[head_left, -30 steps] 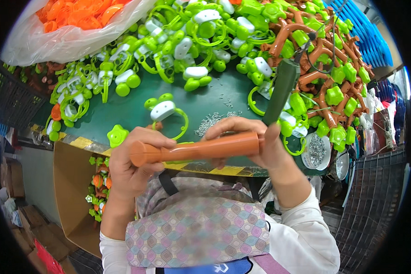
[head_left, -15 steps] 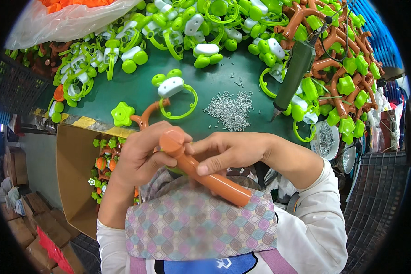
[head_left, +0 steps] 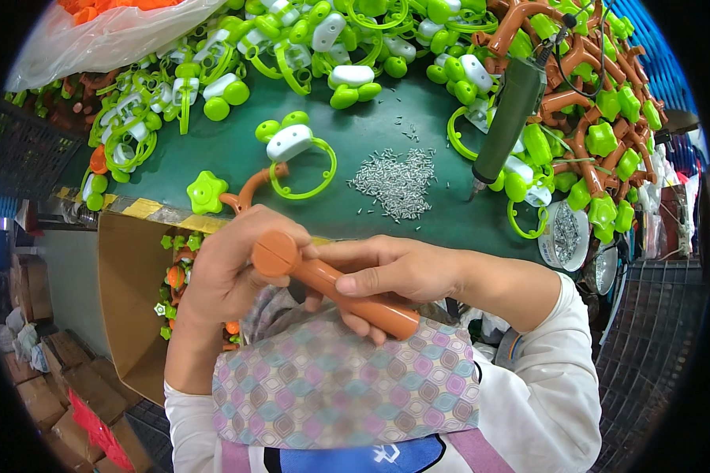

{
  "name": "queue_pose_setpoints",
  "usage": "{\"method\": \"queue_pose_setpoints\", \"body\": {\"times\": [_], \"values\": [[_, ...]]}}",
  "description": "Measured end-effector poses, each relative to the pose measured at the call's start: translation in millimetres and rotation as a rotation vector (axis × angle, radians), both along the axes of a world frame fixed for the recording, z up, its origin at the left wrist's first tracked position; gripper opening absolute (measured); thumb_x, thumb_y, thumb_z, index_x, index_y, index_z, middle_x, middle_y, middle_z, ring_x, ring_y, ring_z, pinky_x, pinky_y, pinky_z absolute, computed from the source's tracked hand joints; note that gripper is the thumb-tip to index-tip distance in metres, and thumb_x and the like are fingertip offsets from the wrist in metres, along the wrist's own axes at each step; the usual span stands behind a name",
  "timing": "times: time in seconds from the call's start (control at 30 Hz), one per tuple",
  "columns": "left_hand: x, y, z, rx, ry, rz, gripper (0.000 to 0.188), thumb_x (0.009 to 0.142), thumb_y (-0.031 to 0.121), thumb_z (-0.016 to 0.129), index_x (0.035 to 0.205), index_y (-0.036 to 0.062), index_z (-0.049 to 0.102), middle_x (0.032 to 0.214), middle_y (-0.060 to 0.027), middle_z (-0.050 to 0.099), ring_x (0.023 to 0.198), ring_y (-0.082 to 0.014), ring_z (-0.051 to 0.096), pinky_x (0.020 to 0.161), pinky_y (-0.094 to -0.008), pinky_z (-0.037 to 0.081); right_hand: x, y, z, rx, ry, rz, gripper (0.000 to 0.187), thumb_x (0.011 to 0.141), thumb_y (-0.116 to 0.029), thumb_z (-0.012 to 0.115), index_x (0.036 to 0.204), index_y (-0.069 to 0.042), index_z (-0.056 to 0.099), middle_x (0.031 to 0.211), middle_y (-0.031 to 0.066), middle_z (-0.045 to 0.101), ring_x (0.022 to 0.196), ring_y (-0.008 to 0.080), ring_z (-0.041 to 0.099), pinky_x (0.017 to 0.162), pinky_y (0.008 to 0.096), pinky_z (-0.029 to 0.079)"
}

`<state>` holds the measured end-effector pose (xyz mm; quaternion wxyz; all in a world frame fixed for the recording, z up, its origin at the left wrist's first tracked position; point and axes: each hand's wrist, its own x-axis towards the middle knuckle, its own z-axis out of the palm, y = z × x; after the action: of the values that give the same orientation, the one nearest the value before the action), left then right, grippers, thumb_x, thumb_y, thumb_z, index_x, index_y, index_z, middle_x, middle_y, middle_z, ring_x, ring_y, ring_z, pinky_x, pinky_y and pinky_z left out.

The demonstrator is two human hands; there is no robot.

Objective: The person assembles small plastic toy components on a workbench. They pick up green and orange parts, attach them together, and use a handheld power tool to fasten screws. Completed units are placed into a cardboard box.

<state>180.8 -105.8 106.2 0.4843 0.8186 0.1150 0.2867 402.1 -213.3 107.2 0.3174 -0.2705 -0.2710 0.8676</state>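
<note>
A brown plastic tube with a round, slotted end (head_left: 347, 292) is held in front of my apron, slanting down to the right. My left hand (head_left: 241, 256) wraps round it by the round end. Along the shaft, my right hand (head_left: 398, 272) grips it with the thumb on top and fingers underneath. Just beyond my left hand, a brown branch-shaped piece (head_left: 252, 188) with a green star (head_left: 207, 193) lies at the table edge. Touching it is a green ring with a white block and green knobs (head_left: 301, 154). A heap of small silver screws (head_left: 394, 185) lies beyond my right hand.
A dark green electric screwdriver (head_left: 513, 118) hangs tip down at the right. Piles of green-and-white ring parts (head_left: 347, 79) and brown branch pieces (head_left: 584, 110) crowd the far table. Tubs of screws (head_left: 564, 236) stand right; a cardboard box (head_left: 130, 307) stands left.
The tube has shifted slightly left and its round end has turned, so that a slot across its face shows. More of my right fingers now show beneath the shaft.
</note>
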Motion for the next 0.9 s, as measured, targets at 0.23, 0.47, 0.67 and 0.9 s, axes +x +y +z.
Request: {"method": "queue_pose_setpoints", "body": {"times": [0.23,0.47,0.67,0.9], "values": [[4.7,-7.1,-0.8,0.126,0.059,0.033,0.030,0.084,0.009,0.072,0.113,0.0044,0.067,0.102,-0.0090,0.071,0.090,-0.0298,0.066,0.081,-0.0399,0.051,-5.6,-15.2,-24.9,0.190,-0.150,-0.113,0.051,0.107,-0.021,0.051,0.156,-0.015,0.037,0.078,0.0033,0.055,0.061,0.0098,0.056,0.052,0.0260,0.050],[-0.2,-9.6,-8.8,0.104,0.047,-0.058,0.037,0.081,-0.002,0.070,0.117,0.0064,0.066,0.105,-0.0114,0.072,0.098,-0.0331,0.068,0.085,-0.0401,0.053,-4.4,-13.1,-25.9,-0.011,-0.107,-0.087,0.047,0.108,-0.023,0.048,0.154,-0.012,0.040,0.091,0.0057,0.058,0.065,0.0112,0.060,0.058,0.0266,0.053],[-3.4,-16.4,-4.4,0.138,0.113,-0.047,0.039,0.078,-0.004,0.070,0.116,0.0059,0.067,0.104,-0.0112,0.072,0.099,-0.0313,0.068,0.084,-0.0405,0.053,-14.8,-22.5,-32.7,0.188,-0.174,-0.123,0.046,0.109,-0.026,0.045,0.152,-0.009,0.042,0.093,0.0046,0.058,0.066,0.0099,0.060,0.059,0.0254,0.053],[-1.8,-11.1,-1.6,0.114,0.220,-0.054,0.041,0.076,-0.007,0.070,0.116,0.0041,0.066,0.104,-0.0111,0.071,0.095,-0.0281,0.067,0.085,-0.0376,0.053,-2.6,-14.0,-26.1,0.037,-0.049,-0.071,0.042,0.109,-0.029,0.047,0.145,-0.008,0.046,0.086,0.0042,0.058,0.067,0.0102,0.062,0.056,0.0258,0.053]]}}
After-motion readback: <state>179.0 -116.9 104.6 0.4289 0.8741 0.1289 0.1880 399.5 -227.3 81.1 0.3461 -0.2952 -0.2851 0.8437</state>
